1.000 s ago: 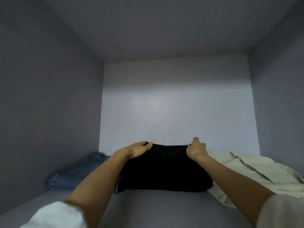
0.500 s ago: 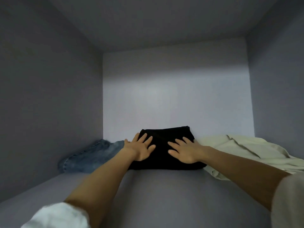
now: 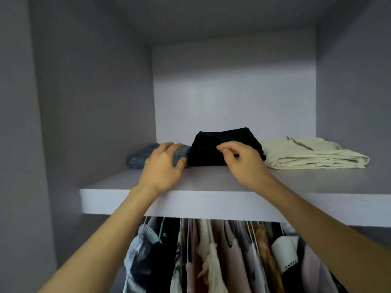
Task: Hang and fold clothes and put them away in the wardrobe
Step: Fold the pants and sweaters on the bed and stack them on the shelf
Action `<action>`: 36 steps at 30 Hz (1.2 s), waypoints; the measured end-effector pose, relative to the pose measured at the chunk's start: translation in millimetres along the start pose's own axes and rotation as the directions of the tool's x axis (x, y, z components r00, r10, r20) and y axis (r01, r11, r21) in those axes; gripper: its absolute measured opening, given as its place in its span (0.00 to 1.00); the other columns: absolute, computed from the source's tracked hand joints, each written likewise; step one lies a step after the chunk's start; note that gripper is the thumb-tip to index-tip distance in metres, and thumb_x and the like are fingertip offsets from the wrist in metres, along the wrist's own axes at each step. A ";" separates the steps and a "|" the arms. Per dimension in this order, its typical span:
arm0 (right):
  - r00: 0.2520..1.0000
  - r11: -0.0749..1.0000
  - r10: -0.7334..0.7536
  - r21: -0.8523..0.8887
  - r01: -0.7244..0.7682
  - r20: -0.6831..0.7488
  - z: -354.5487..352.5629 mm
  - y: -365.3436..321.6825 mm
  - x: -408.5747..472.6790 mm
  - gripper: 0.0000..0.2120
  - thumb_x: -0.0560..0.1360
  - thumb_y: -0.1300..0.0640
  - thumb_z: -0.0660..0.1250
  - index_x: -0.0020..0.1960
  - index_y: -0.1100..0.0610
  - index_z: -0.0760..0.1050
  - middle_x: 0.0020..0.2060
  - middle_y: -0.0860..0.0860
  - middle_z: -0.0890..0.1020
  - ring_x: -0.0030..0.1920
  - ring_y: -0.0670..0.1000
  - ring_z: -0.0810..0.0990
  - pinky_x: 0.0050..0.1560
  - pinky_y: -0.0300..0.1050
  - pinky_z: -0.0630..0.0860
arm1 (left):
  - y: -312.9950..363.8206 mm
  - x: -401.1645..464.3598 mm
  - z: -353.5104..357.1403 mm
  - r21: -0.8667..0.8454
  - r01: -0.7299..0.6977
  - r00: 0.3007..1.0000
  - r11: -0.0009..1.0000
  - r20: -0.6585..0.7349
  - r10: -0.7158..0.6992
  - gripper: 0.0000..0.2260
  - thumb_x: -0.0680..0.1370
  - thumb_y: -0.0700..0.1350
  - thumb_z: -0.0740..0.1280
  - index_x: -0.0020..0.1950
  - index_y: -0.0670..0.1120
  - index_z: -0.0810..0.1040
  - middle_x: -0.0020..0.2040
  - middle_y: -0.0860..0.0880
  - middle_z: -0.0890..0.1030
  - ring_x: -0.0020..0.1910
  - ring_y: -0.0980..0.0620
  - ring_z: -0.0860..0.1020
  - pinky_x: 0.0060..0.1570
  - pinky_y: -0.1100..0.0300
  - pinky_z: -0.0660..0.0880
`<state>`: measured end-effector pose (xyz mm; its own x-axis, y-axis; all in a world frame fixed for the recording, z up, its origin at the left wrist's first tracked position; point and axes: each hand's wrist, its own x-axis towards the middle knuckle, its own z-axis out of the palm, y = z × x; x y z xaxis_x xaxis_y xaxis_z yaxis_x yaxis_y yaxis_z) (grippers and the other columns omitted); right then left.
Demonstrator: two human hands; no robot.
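Hovering just in front of the folded black garment [image 3: 224, 148] on the wardrobe shelf [image 3: 211, 199], both hands look empty: the left hand [image 3: 164, 166] has relaxed, spread fingers, the right hand [image 3: 243, 163] loosely curled ones holding nothing. Stowing this piece seems finished, with blue jeans [image 3: 139, 158] beyond the left hand and a cream garment [image 3: 313, 157] past the right. Next likely comes fetching another item; both forearms reach up over the shelf edge.

A home wardrobe: grey panel walls, a shelf [image 3: 190, 199] with folded clothes, and hung garments [image 3: 222, 256] crowded beneath.
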<state>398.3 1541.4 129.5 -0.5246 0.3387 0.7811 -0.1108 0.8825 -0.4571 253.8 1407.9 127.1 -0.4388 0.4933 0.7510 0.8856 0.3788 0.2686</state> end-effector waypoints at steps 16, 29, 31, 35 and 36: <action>0.667 0.846 0.062 0.316 -0.430 0.742 127.0 -58.4 -306.5 0.09 0.77 0.64 0.59 0.48 0.52 0.75 0.42 0.48 0.81 0.50 0.52 0.80 0.53 0.43 0.72 | -10.4 -406.8 -85.6 0.110 0.647 0.747 0.755 0.112 -0.656 0.13 0.78 0.43 0.63 0.63 0.44 0.76 0.62 0.45 0.77 0.60 0.47 0.75 0.55 0.67 0.64; -0.105 0.859 -0.433 0.374 -0.349 0.895 210.4 -272.5 -522.6 0.09 0.80 0.57 0.55 0.52 0.51 0.74 0.42 0.44 0.80 0.46 0.46 0.79 0.53 0.41 0.74 | 21.9 -701.9 -253.1 0.024 0.995 0.101 0.098 -0.282 -0.954 0.10 0.79 0.43 0.63 0.58 0.45 0.79 0.56 0.50 0.81 0.55 0.51 0.78 0.48 0.68 0.67; -0.152 0.846 -0.482 0.413 -0.339 0.863 234.1 -317.5 -542.6 0.09 0.80 0.57 0.55 0.52 0.52 0.75 0.42 0.45 0.80 0.47 0.47 0.79 0.53 0.43 0.75 | 12.7 -729.0 -281.2 -0.024 0.999 0.025 0.036 -0.347 -0.937 0.10 0.79 0.43 0.63 0.58 0.45 0.79 0.55 0.50 0.81 0.54 0.51 0.78 0.48 0.70 0.66; -0.209 0.797 -0.585 0.509 -0.325 0.783 293.2 -431.5 -586.4 0.08 0.80 0.57 0.56 0.50 0.51 0.74 0.42 0.46 0.79 0.45 0.47 0.79 0.51 0.43 0.74 | -16.4 -793.4 -355.9 -0.059 0.996 -0.090 -0.069 -0.497 -0.863 0.11 0.79 0.43 0.63 0.59 0.44 0.79 0.55 0.48 0.81 0.55 0.50 0.79 0.45 0.72 0.65; -0.210 0.791 -0.593 0.514 -0.333 0.777 301.9 -450.1 -592.3 0.08 0.80 0.57 0.56 0.50 0.51 0.74 0.42 0.46 0.79 0.45 0.48 0.79 0.51 0.43 0.74 | -21.4 -802.6 -368.6 -0.068 0.994 -0.108 -0.086 -0.510 -0.854 0.11 0.79 0.43 0.63 0.59 0.44 0.78 0.55 0.48 0.81 0.55 0.50 0.79 0.47 0.71 0.65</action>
<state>504.0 845.0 -255.8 -0.4804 -0.8482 -0.2231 -0.3469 0.4174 -0.8399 643.0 715.2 -259.0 -0.6310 -0.7758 -0.0033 -0.5017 0.4048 0.7645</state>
